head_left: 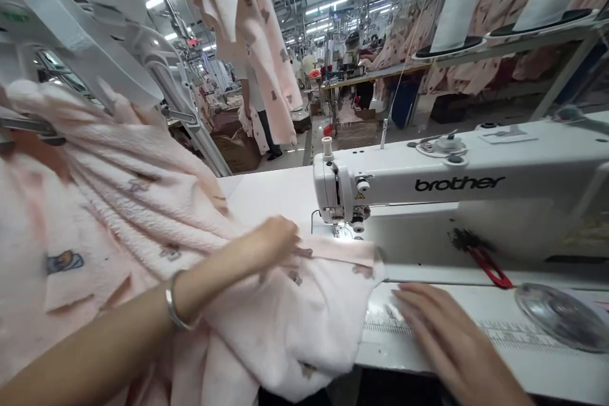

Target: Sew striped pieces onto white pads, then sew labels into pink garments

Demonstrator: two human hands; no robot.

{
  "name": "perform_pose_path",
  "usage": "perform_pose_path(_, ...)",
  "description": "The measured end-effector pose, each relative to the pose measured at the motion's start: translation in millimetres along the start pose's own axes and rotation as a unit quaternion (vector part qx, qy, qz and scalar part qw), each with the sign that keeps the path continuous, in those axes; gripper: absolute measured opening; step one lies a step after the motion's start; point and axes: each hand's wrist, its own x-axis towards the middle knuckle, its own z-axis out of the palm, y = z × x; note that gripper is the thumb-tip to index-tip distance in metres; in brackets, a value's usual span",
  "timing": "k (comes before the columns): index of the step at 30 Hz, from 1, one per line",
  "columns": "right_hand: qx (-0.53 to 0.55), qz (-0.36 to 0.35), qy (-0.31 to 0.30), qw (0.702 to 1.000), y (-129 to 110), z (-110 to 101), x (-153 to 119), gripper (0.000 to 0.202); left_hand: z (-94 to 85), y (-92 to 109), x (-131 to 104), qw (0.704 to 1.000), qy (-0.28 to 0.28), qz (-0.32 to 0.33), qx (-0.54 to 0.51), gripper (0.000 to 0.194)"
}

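Note:
Pale pink fleece fabric (295, 311) with small printed animal figures drapes over the front of the sewing table. My left hand (273, 240), a silver bangle on its wrist, is closed on the fabric's upper edge, left of the needle; motion blurs its fingertips. A folded band of the cloth reaches to just in front of the presser foot of the white sewing machine (428, 184). To the right of the cloth, my right hand (442, 336) is open, fingers stretched out over the table's printed ruler (514, 333), apart from the fabric.
Red-handled thread snips (492, 268) lie on the machine bed, near a clear round dish (561, 317). More pink fabric hangs from a clamp (33, 127) at left and from overhead. White thread cones (457, 13) stand at upper right. A person (257, 101) is behind the hanging cloth.

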Motion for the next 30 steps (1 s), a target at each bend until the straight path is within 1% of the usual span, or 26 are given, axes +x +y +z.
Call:
perform_pose_path(1, -0.014, -0.047, 0.007, 0.999, -9.3, 10.3, -0.3, 0.026, 18.6, 12.3, -5.7, 0.997, -0.070, 0.031, 0.016, 0.018)
perform_pose_path(2, -0.030, -0.089, 0.010, 0.996, -17.3, 21.5, -0.8, 0.027, 36.1, 23.1, -11.8, 0.991, -0.117, 0.058, 0.029, 0.008)
perform_pose_path(3, -0.046, -0.129, 0.011, 0.991, -23.8, 33.8, -1.8, 0.028, 51.5, 30.8, -17.7, 0.985, -0.145, 0.078, 0.043, 0.008)
perform_pose_path(4, -0.060, -0.166, 0.011, 0.984, -29.1, 46.9, -3.3, 0.029, 64.0, 34.3, -22.1, 0.979, -0.169, 0.091, 0.065, 0.023)
perform_pose_path(5, -0.070, -0.205, 0.010, 0.976, -33.6, 60.6, -4.9, 0.028, 73.2, 33.0, -24.2, 0.973, -0.186, 0.098, 0.094, 0.036)
perform_pose_path(6, -0.074, -0.239, 0.018, 0.968, -37.7, 74.3, -6.4, 0.027, 79.0, 27.0, -23.3, 0.968, -0.194, 0.099, 0.122, 0.045)
perform_pose_path(7, -0.074, -0.258, 0.039, 0.962, -41.6, 87.1, -7.2, 0.027, 81.8, 17.0, -19.1, 0.965, -0.196, 0.094, 0.147, 0.049)
perform_pose_path(8, -0.068, -0.266, 0.069, 0.959, -45.4, 98.3, -7.1, 0.028, 81.8, 4.2, -11.7, 0.964, -0.191, 0.082, 0.167, 0.050)
perform_pose_path(9, -0.057, -0.251, 0.100, 0.961, -49.2, 107.0, -5.7, 0.030, 79.6, -9.8, -1.8, 0.966, -0.175, 0.063, 0.180, 0.048)
perform_pose_path(10, -0.046, -0.230, 0.115, 0.965, -52.5, 113.0, -3.3, 0.029, 75.8, -23.5, 9.3, 0.970, -0.151, 0.040, 0.186, 0.045)
perform_pose_path(11, -0.035, -0.206, 0.117, 0.971, -55.2, 116.2, 0.0, 0.026, 71.1, -35.4, 20.3, 0.973, -0.122, 0.015, 0.194, 0.042)
perform_pose_path(13, -0.024, -0.174, 0.086, 0.981, -57.6, 115.9, 8.0, 0.020, 61.2, -49.7, 36.9, 0.976, -0.062, -0.017, 0.207, 0.037)
perform_pose_path(14, -0.022, -0.169, 0.068, 0.983, -57.1, 113.9, 12.0, 0.018, 57.2, -51.1, 40.7, 0.978, -0.035, -0.017, 0.205, 0.037)
perform_pose_path(15, -0.020, -0.166, 0.060, 0.984, -55.9, 111.5, 15.8, 0.019, 54.6, -49.2, 41.3, 0.980, -0.017, -0.003, 0.197, 0.037)
perform_pose_path(16, -0.017, -0.169, 0.057, 0.984, -54.3, 109.4, 19.2, 0.019, 53.7, -44.8, 39.0, 0.983, -0.012, 0.025, 0.182, 0.036)
perform_pose_path(17, -0.016, -0.176, 0.054, 0.983, -52.6, 107.9, 22.5, 0.020, 54.6, -39.2, 34.8, 0.985, -0.021, 0.065, 0.161, 0.033)
perform_pose_path(19, -0.017, -0.191, 0.043, 0.981, -50.9, 107.1, 28.4, 0.021, 61.1, -30.3, 25.6, 0.979, -0.066, 0.157, 0.111, 0.024)
perform_pose_path(20, -0.020, -0.196, 0.039, 0.980, -51.3, 107.7, 31.1, 0.021, 65.6, -29.1, 23.0, 0.974, -0.085, 0.191, 0.090, 0.019)
perform_pose_path(21, -0.024, -0.197, 0.039, 0.979, -52.4, 109.0, 33.3, 0.021, 69.9, -30.9, 22.7, 0.971, -0.093, 0.207, 0.076, 0.017)
perform_pose_path(22, -0.029, -0.193, 0.041, 0.980, -54.3, 110.7, 34.6, 0.022, 73.3, -35.1, 24.9, 0.973, -0.084, 0.203, 0.071, 0.017)
perform_pose_path(23, -0.034, -0.187, 0.047, 0.981, -56.6, 112.9, 34.8, 0.023, 75.0, -40.9, 29.0, 0.979, -0.062, 0.181, 0.074, 0.020)
perform_pose_path(25, -0.039, -0.172, 0.062, 0.982, -60.9, 118.2, 30.7, 0.026, 73.2, -52.4, 38.8, 0.989, -0.010, 0.123, 0.087, 0.028)
perform_pose_path(26, -0.037, -0.163, 0.067, 0.984, -62.3, 120.8, 26.6, 0.027, 70.4, -55.8, 42.4, 0.990, 0.005, 0.105, 0.090, 0.030)
perform_pose_path(27, -0.033, -0.155, 0.071, 0.985, -62.7, 123.0, 21.7, 0.027, 67.2, -56.7, 44.2, 0.991, 0.008, 0.101, 0.090, 0.030)
perform_pose_path(28, -0.028, -0.148, 0.075, 0.986, -62.0, 124.2, 16.5, 0.026, 64.5, -55.1, 43.9, 0.990, -0.002, 0.110, 0.085, 0.029)
perform_pose_path(30, -0.035, -0.139, 0.066, 0.987, -56.9, 122.4, 8.2, 0.026, 63.5, -46.9, 39.0, 0.986, -0.044, 0.147, 0.070, 0.025)
